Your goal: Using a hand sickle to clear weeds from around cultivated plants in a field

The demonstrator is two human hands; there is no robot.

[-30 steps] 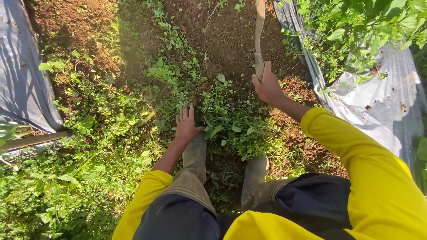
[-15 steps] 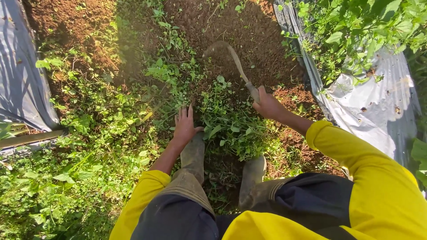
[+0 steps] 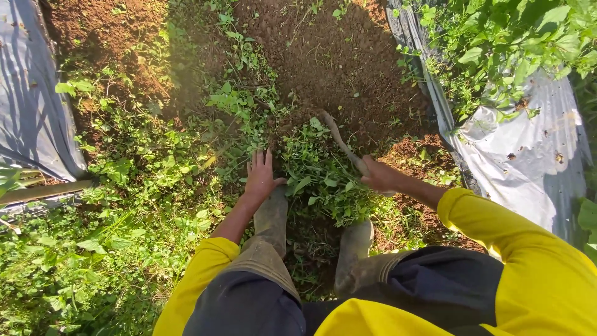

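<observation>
The right hand [image 3: 380, 177] is closed around the handle of a curved sickle [image 3: 339, 140], judged rigid, light and sharp-edged, its blade in the soft leafy weed clump [image 3: 317, 174]; the left hand [image 3: 260, 176] rests spread-fingered beside that clump.

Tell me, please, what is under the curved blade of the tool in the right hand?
The curved blade in the right hand lies over a clump of green weeds and brown soil. Its tip sinks among the leaves, so the tip and the weeds' roots cannot be seen.
</observation>
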